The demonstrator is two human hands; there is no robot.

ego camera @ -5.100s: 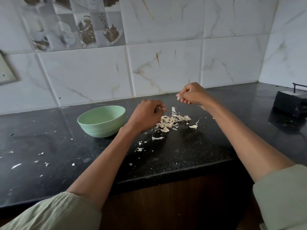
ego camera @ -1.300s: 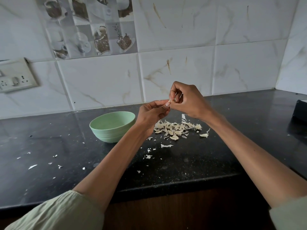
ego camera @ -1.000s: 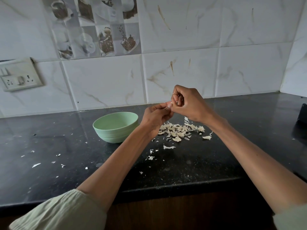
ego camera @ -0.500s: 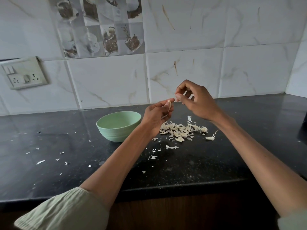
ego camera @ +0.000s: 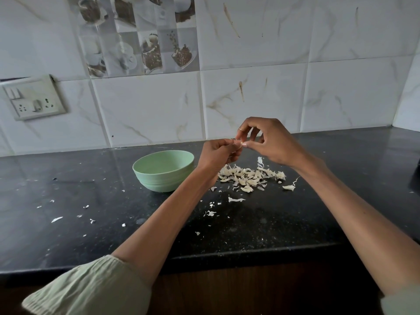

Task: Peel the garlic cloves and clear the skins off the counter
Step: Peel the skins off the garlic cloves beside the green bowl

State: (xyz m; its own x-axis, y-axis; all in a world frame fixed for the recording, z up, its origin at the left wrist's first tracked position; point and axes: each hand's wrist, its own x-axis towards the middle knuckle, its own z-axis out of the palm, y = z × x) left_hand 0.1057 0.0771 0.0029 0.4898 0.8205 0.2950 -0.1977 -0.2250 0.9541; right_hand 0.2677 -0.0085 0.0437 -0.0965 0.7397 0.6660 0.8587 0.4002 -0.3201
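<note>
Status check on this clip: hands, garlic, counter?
Left hand and right hand both pinch a garlic clove, mid-peel above the counter. Skin pile uncleared beside green bowl. Nothing obstructing.

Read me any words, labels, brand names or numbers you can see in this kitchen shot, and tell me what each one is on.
No readable text anywhere in this view.
Picture tile on the wall: photos of cups and coffee beans, no lettering visible.
Socket plate: switches and pin holes only, no marking legible.
Green bowl: plain, no label.
Black counter and garlic skins: no print.
</note>
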